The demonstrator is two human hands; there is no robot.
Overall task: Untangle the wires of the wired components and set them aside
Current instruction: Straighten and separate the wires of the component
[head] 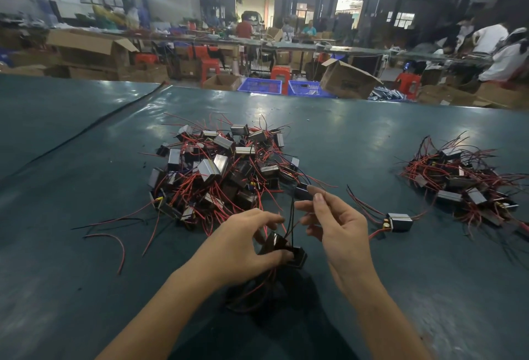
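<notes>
Now, left grip (246, 242): a bare hand low in the middle of the view, fingers and thumb curled round the held component, the thumb along its near edge.
right grip (335, 225): a bare hand raised just beside the left one, fingers bent, with the fingertips (317, 197) pinched together on thin wires; which strands it has cannot be told.
held component (279, 245): a dark boxy block lifted above the near part of the desk, between the two hands; a second dark block seems to sit against its right side.
wires (291, 216): a black strand and a red one rise from the block toward the right fingers; more red loops hang below the left wrist.
big pile (220, 168): many grey and dark blocks knotted in red and black leads, on the desk just beyond the hands.
lone component (399, 221): a grey block with a yellow part, lying by itself to the right of the hands, its leads spread flat.
right pile (463, 182): a smaller heap of the same parts, well apart at the right edge.
desk (86, 159): a dark green, slightly shiny covering.
background: cardboard boxes, blue crates (260, 85), red stools (210, 66) and people at far benches.
</notes>
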